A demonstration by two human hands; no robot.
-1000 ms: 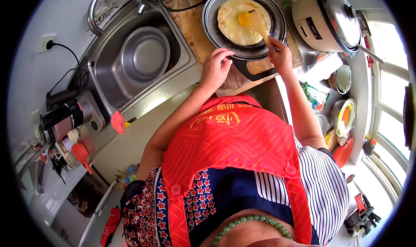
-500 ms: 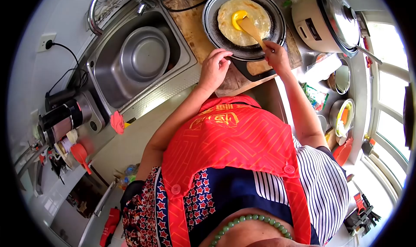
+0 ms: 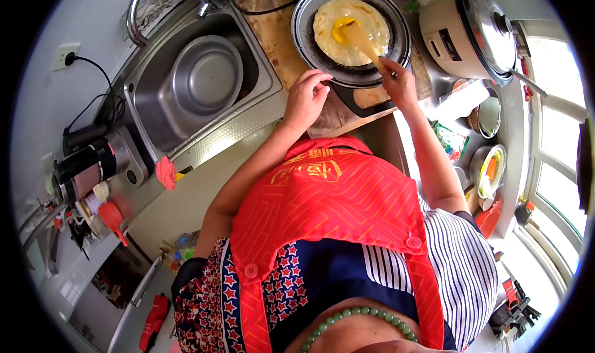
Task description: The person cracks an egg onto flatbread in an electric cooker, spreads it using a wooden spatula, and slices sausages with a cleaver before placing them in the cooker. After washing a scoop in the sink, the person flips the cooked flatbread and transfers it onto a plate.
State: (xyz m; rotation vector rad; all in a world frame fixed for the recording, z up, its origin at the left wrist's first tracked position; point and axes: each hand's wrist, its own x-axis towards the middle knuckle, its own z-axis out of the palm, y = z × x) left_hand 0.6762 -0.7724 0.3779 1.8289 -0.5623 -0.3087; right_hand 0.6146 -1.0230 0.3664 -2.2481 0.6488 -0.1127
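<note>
A round pale flatbread (image 3: 325, 40) lies in a dark pan (image 3: 299, 38) at the top of the head view. Yellow egg (image 3: 339, 30) is on top of the bread, near its middle. My right hand (image 3: 400, 85) is closed around the handle of a wooden spatula (image 3: 364, 42), whose blade rests in the egg and covers part of it. Beside the pan's near left edge is my left hand (image 3: 305, 99), holding nothing, with its fingers loosely bent and apart. Whether its fingertips touch the rim, I cannot tell.
A sink (image 3: 155, 108) with a metal basin (image 3: 207, 74) lies to the left. On the right stands a large cooker (image 3: 443, 37) with a glass lid. Bowls (image 3: 486, 114) and a green packet (image 3: 451, 141) sit below it, near the window.
The spatula has shifted slightly over the egg, which now looks broken and more spread out. My right hand moved a little with it. My left hand stays almost still.
</note>
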